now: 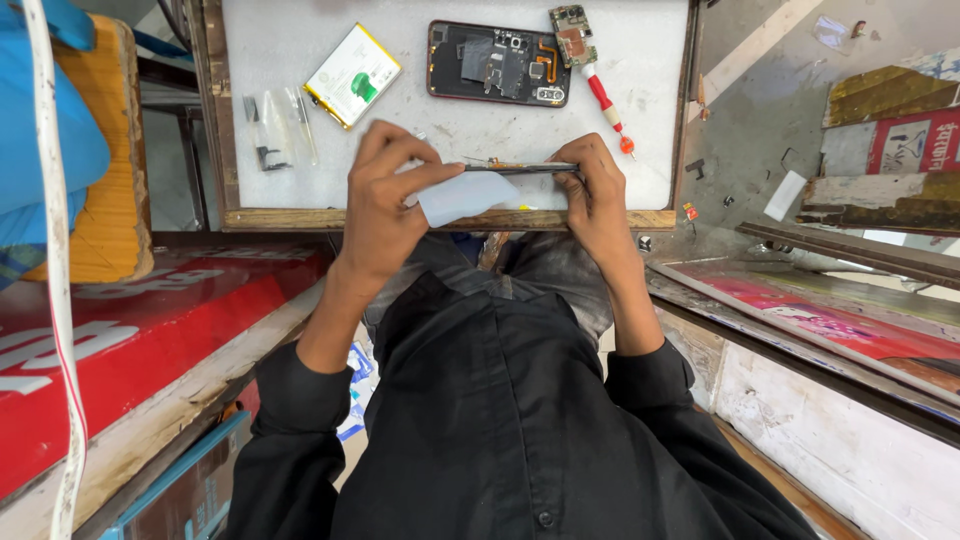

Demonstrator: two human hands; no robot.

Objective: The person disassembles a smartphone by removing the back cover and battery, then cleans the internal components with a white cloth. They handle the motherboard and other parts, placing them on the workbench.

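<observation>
My left hand (385, 200) and my right hand (598, 195) hold a thin flat phone screen panel (520, 168) edge-on between them, just above the near edge of a small white-topped work table (300, 50). The left hand also pinches a pale translucent film or wipe (462, 196) under the panel. Further back on the table lies an opened phone body (498, 63) with its insides showing. Beside it rest a small circuit board (572, 33) and a red-handled screwdriver (608, 103).
A flat battery (352, 74) with a yellow edge and green mark lies at the table's back left, near tweezers and small tools (275, 130). A red signboard (130, 340) lies to my left, a wooden stool (95, 150) beyond it, boards and panels (850, 320) to my right.
</observation>
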